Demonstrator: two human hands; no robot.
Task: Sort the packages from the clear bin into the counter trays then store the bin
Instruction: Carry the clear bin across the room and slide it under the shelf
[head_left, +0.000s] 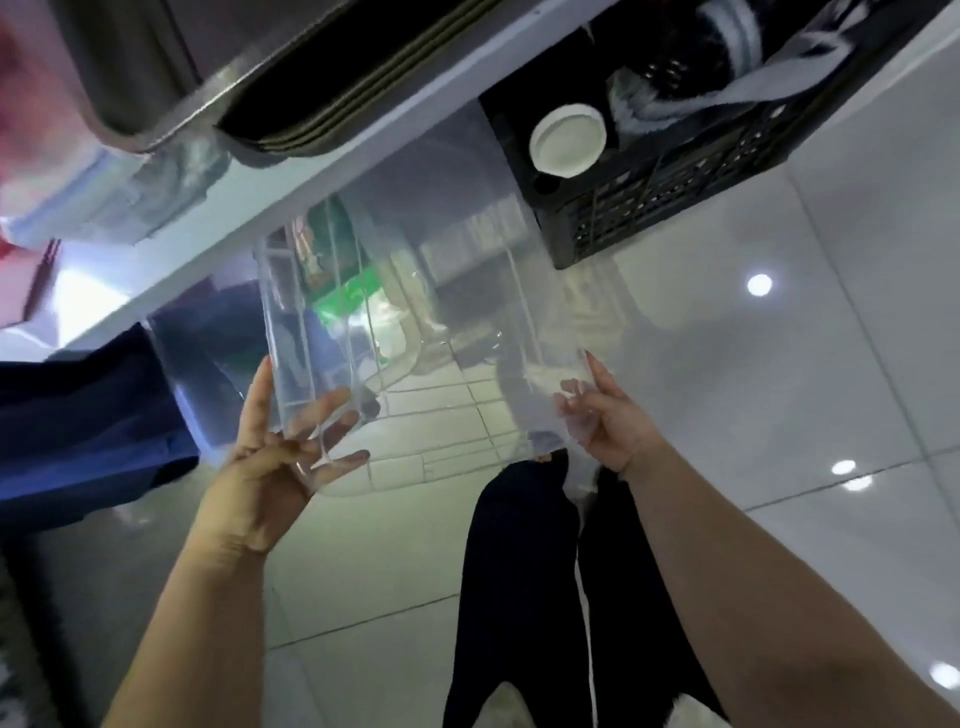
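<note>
The clear bin (441, 291) hangs low over the tiled floor, partly under the white counter edge (332, 171). I see no packages inside it. My left hand (270, 457) grips its near left corner, fingers showing through the plastic. At the near right rim my right hand (608, 421) pinches the bin, index finger raised. Above, on the counter, a metal tray (156, 119) and a stack of dark trays (332, 104) show from below, blurred.
A black slotted crate (675, 192) holding a white lid (568, 139) and cloth sits on the floor right of the bin. Another clear container (197, 364) and blue fabric (78, 431) lie to the left. My dark-trousered legs (545, 571) stand on glossy white tiles.
</note>
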